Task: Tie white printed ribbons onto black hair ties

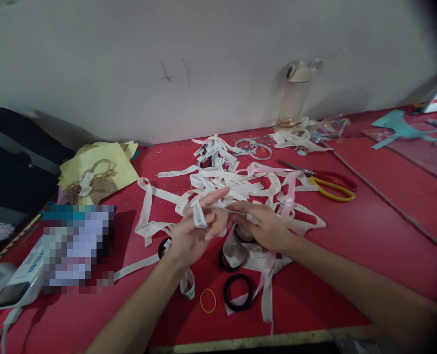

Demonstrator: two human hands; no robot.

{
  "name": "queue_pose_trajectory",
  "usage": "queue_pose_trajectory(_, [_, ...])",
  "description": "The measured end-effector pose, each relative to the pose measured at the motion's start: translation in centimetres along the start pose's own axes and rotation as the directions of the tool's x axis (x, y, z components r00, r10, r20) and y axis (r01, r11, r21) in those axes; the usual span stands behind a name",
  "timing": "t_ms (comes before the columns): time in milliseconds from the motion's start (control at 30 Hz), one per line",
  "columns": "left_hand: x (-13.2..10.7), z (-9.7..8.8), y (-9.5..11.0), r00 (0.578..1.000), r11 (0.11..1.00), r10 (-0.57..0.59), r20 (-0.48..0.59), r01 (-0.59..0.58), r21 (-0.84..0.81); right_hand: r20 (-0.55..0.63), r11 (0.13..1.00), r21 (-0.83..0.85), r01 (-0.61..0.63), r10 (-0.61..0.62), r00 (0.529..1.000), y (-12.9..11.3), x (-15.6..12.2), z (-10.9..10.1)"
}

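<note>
A tangle of white printed ribbon strips (236,184), some pale pink, lies in a heap on the red table (351,231). My left hand (192,231) is raised over it with a white ribbon strip (199,215) wound round its fingers, the index finger pointing right. My right hand (263,223) meets it from the right, fingers pinched on the same strip. Black elastic rings (238,292) and a yellow rubber band (207,300) lie on the table just in front of my hands.
Scissors with red and yellow handles (329,184) lie right of the heap. Yellow paper with twine (98,172) sits at the left, a clear bottle (296,93) and loose rings (257,146) by the wall, teal paper (401,125) far right. The table's front edge (263,340) is close.
</note>
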State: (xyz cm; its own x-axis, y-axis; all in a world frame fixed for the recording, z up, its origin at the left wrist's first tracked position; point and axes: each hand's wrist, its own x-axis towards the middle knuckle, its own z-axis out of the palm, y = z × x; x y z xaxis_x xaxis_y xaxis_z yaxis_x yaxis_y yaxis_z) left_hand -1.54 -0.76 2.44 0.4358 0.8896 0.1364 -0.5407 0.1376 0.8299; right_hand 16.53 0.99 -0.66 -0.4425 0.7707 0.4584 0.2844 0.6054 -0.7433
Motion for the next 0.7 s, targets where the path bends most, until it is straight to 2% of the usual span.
queue_pose_trajectory(100, [0.15,0.04,0.29,0.998,0.999,0.045,-0.049,-0.046,-0.023,0.101,1.0,0.008,-0.021,0.02,0.995,-0.12,-0.11,0.27])
queue_pose_trajectory(267, [0.07,0.32,0.09,0.999,0.999,0.034,-0.043,-0.034,0.002,0.16,0.999,-0.019,0.026,-0.023,0.987,-0.05,-0.14,0.58])
queue_pose_trajectory(400, [-0.01,0.7,-0.07,1.0,1.0,0.009,-0.016,-0.01,-0.02,0.189,0.999,-0.037,0.03,-0.022,0.982,0.08,-0.04,0.65])
queue_pose_trajectory(567, [-0.05,0.54,0.38,1.0,0.996,0.025,0.017,-0.024,-0.081,0.239,0.998,0.052,0.026,-0.038,0.97,0.0,-0.02,0.31])
queue_pose_trajectory(700, [-0.34,0.42,0.69,0.992,0.994,0.014,0.128,0.001,-0.112,0.184,0.993,0.111,-0.042,0.021,0.983,-0.1,0.11,-0.24])
